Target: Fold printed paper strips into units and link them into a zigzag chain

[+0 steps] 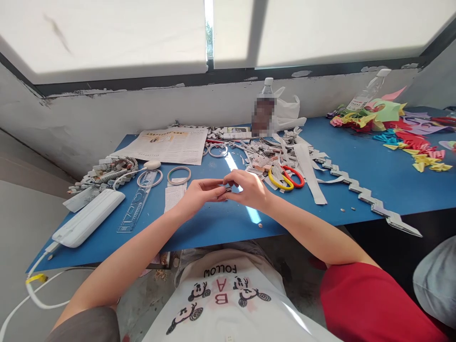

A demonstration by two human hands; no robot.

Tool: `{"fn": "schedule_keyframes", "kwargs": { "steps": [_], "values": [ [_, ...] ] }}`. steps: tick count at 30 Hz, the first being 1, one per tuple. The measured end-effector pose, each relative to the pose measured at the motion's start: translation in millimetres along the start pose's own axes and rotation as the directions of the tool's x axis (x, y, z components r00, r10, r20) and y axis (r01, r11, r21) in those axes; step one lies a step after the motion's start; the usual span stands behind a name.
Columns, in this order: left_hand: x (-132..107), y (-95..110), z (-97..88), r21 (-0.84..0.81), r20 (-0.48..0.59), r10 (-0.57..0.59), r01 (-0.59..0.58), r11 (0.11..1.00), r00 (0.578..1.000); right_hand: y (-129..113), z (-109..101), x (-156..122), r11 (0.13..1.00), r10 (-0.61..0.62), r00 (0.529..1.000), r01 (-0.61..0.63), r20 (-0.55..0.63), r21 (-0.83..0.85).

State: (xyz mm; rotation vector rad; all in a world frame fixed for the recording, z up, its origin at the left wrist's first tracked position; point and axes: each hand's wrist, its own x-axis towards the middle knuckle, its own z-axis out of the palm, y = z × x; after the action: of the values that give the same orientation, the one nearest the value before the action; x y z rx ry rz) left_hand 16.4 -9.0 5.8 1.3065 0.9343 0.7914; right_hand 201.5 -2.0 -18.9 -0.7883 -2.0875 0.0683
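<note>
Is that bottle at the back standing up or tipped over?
Upright: the bottle stands on the table, cap on top.

A blue table (374,171) bears a newspaper (167,145), scissors (285,178), a clear ruler (137,206), a white power bank (89,217) and paper strips (309,171).

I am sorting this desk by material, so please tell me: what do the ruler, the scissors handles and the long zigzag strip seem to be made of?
Ruler: clear, glossy plastic; the blue table shows through it.
Scissors handles: probably smooth plastic, one yellow, one red, slightly shiny.
Zigzag strip: likely folded printed paper, matte grey-white with sharp creases.
</note>
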Motion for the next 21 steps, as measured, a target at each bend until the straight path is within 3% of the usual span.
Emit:
{"fn": "schedule_keyframes", "kwargs": {
  "steps": [9, 21],
  "values": [
    [-1.1, 2.9, -4.1, -0.106, 0.046, -0.037, 0.042, 0.994, 0.998, 2.9, -3.3, 1.2, 0.984, -0.162, 0.981, 0.169, -0.105, 0.058],
    [-0.4, 1.9, -5.4, -0.046, 0.128, -0.125, 0.132, 0.99, 0.984, -2.2, -5.5, 2.0, 0.985, -0.107, 0.994, 0.106, -0.003, 0.137]
  ]
}}
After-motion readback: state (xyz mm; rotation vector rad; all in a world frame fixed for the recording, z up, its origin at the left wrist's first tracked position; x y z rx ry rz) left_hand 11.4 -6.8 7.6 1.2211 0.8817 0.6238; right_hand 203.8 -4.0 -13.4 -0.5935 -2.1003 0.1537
